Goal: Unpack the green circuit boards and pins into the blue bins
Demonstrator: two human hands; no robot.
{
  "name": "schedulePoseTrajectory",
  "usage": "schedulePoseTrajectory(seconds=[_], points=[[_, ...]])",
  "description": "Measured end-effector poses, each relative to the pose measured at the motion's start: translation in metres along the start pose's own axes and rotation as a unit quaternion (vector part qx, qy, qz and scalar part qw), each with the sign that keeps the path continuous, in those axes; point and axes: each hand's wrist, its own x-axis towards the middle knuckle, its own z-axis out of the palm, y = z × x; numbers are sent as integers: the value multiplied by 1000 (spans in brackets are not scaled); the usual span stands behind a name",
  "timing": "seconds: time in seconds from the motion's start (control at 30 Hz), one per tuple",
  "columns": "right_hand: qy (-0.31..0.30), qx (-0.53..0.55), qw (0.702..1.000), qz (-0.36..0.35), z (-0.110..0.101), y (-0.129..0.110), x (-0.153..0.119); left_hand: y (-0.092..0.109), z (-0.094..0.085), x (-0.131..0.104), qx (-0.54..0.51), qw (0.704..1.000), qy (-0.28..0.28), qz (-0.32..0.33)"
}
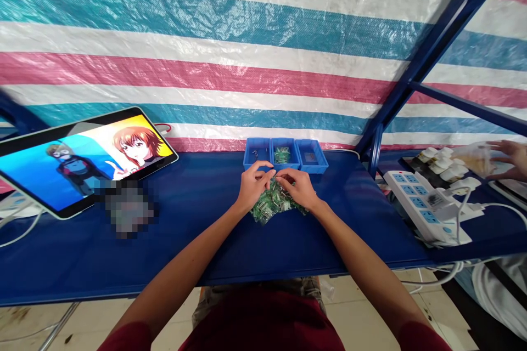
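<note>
Over a pile of small green-and-silver packets (269, 205) on the blue table, both hands meet with fingertips almost touching. My left hand (254, 184) has thumb and forefinger pinched together, and what sits between them is too small to name. My right hand (298, 186) is closed in a similar pinch, its held item also too small to make out. Just behind the hands stand three joined blue bins: the left bin (248, 163) has a few small thin pieces, the middle bin (284, 165) holds green packets, and the right bin (319, 167) has a small flat item.
A large tablet screen (82, 162) leans at the left, beside a blurred patch. On the right lie a white power strip (426, 208) with cables and several white-capped bottles (453, 170). Another person's hand (513, 159) reaches in at the far right. A blue frame post (375, 151) rises behind.
</note>
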Motion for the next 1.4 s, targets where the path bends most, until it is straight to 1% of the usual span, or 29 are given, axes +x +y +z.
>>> schedulePoseTrajectory(seconds=[0.1, 0.27, 0.4, 0.53, 0.63, 0.8, 1.0, 1.2, 1.3, 1.4], points=[[1, -9, 1000, 7, -2, -1, 0, -1, -1, 1, -10, 1000, -11, 9], [30, -37, 999, 7, -6, -4, 2, 1, 1, 3, -10, 999, 17, 30], [36, -43, 998, 13, -5, -4, 2, 1, 3, 3, -24, 999, 10, 26], [34, -34, 999, 24, -6, -4, 1, -2, 2, 2, 19, 999, 8, 27], [36, -14, 999, 32, -6, -5, 1, -2, 0, 2, 63, 997, 21, 26], [10, 9, 1000, 14, -2, 1, 1, 2, -1, 1, 87, 995, 49, 19], [7, -7, 1000, 2, -1, 3, 0, 1, 1, 0, 32, 999, 35, 24], [11, -20, 1000, -6, -4, -2, 1, -3, 2, 2, 23, 995, 49, 82], [20, -26, 999, 3, -3, -2, 1, -1, 3, 2, 2, 997, 33, 74], [55, -28, 998, 18, -3, -2, 2, 0, 3, 2, -32, 998, 3, 62]])
